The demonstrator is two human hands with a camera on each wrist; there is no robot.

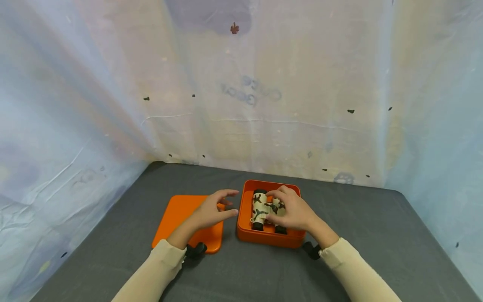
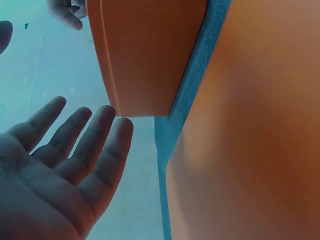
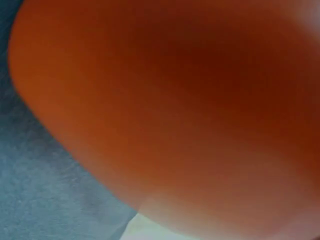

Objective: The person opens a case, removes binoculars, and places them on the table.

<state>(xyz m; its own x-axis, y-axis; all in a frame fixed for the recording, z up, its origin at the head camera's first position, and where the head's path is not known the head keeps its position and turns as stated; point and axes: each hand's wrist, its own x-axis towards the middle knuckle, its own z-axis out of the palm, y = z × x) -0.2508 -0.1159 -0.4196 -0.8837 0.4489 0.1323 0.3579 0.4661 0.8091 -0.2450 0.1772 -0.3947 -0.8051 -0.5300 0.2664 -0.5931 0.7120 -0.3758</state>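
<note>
A pair of camouflage-patterned binoculars [image 1: 259,208] with black ends lies inside an open orange box [image 1: 269,238]. My right hand [image 1: 292,208] is over the right part of the binoculars, thumb and fingers spread apart; whether they touch is unclear. Just left of the box is my left hand [image 1: 212,209], holding nothing, and the left wrist view shows its fingers [image 2: 102,150] extended near the box's side [image 2: 145,60]. Beneath the left forearm lies a flat orange lid [image 1: 181,209]. The orange wall [image 3: 150,110] fills most of the right wrist view, which hides the right hand.
Everything lies on a dark grey covered table [image 1: 260,272]. Pale patterned sheeting [image 1: 286,142] hangs behind it and along both sides. A black wrist device [image 1: 197,251] is on the left wrist, and another black device [image 1: 311,250] is on the right.
</note>
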